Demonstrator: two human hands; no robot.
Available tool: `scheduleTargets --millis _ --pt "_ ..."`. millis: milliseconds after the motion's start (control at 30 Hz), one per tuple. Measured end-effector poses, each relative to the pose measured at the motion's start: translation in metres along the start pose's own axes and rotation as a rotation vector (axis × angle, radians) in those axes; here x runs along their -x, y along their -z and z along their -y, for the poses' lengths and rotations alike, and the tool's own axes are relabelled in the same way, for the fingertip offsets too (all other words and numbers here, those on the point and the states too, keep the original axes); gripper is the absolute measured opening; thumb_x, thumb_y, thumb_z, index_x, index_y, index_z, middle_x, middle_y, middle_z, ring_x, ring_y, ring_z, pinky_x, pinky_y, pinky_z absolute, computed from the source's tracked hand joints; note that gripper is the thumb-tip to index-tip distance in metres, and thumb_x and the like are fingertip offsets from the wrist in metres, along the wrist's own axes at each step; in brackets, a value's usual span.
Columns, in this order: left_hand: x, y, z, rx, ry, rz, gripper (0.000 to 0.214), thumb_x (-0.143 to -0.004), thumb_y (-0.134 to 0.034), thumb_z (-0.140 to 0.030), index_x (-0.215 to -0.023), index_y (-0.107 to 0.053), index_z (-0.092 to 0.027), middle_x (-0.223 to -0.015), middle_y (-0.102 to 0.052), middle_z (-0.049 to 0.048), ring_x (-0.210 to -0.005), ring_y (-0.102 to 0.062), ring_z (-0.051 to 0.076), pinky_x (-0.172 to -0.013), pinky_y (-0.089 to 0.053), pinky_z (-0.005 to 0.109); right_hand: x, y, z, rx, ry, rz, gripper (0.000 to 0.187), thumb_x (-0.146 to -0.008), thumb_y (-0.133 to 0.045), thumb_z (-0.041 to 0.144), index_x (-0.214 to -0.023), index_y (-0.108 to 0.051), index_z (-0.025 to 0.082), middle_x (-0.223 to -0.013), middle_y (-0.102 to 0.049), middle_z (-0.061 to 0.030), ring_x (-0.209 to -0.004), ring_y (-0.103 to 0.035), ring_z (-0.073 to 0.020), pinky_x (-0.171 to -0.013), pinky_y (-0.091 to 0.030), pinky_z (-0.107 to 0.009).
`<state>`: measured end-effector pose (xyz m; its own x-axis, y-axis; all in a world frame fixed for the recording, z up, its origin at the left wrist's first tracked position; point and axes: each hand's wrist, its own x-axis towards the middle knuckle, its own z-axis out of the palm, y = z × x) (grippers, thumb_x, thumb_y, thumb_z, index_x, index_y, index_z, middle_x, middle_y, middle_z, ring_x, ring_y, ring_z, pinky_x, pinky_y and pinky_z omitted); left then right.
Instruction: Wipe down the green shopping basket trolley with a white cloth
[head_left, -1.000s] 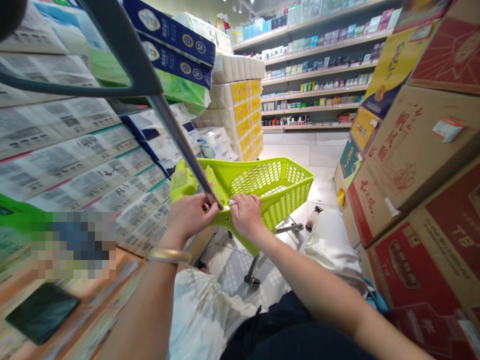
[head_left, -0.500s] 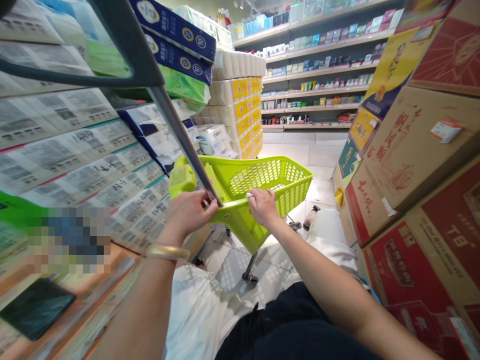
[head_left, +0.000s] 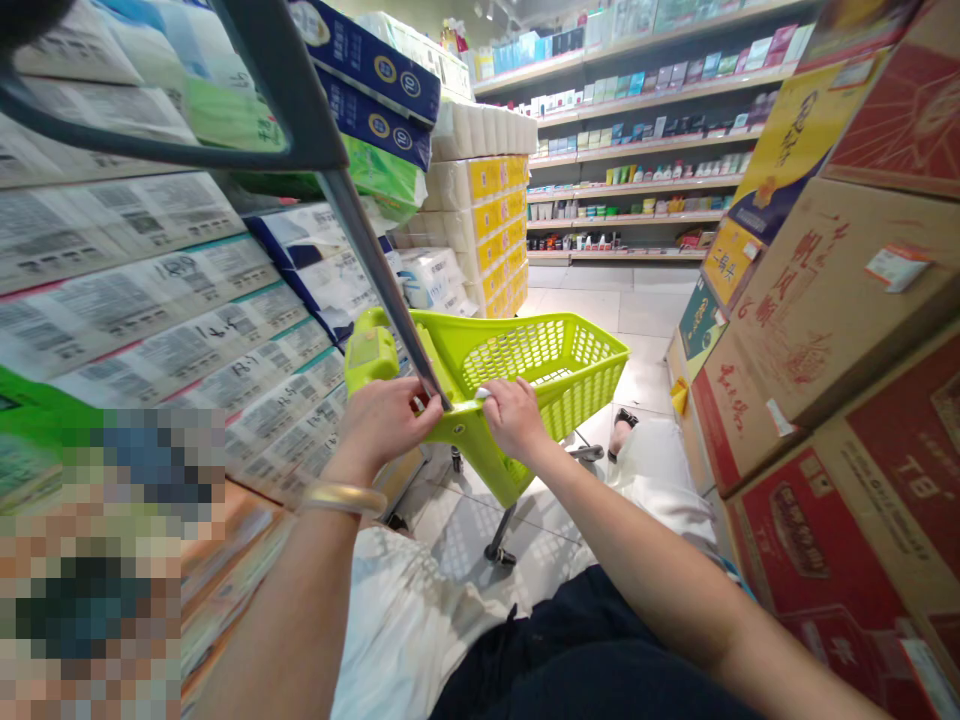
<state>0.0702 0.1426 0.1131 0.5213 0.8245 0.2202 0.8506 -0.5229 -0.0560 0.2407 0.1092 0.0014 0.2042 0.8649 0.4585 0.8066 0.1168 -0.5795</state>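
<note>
A lime-green plastic shopping cart stands in front of me, with a grey metal pole rising to a dark grey handle. My left hand, a gold bangle on its wrist, curls its fingers around the pole's foot at the basket's near corner. On the near rim lies my right hand, closed over a small white wad that its fingers mostly cover. Through the basket's holes the floor shows.
Packs of paper goods are stacked on the left. Cardboard boxes rise on the right. Yellow-and-white tissue packs stand beyond the cart, before shelves of small products. White floor tiles run between.
My right hand has slid left along the rim with the white wad, closer to the pole. My left hand stays at the pole's foot. The view has shifted slightly.
</note>
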Motion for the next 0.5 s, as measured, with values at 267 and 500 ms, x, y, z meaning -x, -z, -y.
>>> scheduleTargets --millis 267,500 --pt "-0.002 -0.002 0.001 -0.011 0.022 0.004 0.046 -0.084 -0.037 -0.05 -0.087 -0.075 -0.025 -0.083 -0.077 0.0046 -0.079 -0.069 0.024 -0.061 -0.041 0.03 -0.007 0.001 -0.03 0.125 -0.112 -0.038 0.025 -0.094 -0.039 0.017 -0.091 -0.064 0.02 -0.098 -0.069 -0.0077 -0.095 -0.056 -0.0217 -0.097 -0.034 -0.035" --pt "0.006 0.003 -0.006 -0.01 0.033 0.018 0.046 -0.085 -0.037 -0.049 -0.091 -0.075 -0.024 -0.083 -0.077 0.0051 -0.082 -0.069 0.024 -0.064 -0.041 0.03 0.003 -0.002 0.033 0.099 0.002 0.007 0.021 -0.094 -0.043 0.019 -0.095 -0.064 0.019 -0.1 -0.067 -0.007 -0.096 -0.055 -0.0213 -0.09 -0.035 -0.033"
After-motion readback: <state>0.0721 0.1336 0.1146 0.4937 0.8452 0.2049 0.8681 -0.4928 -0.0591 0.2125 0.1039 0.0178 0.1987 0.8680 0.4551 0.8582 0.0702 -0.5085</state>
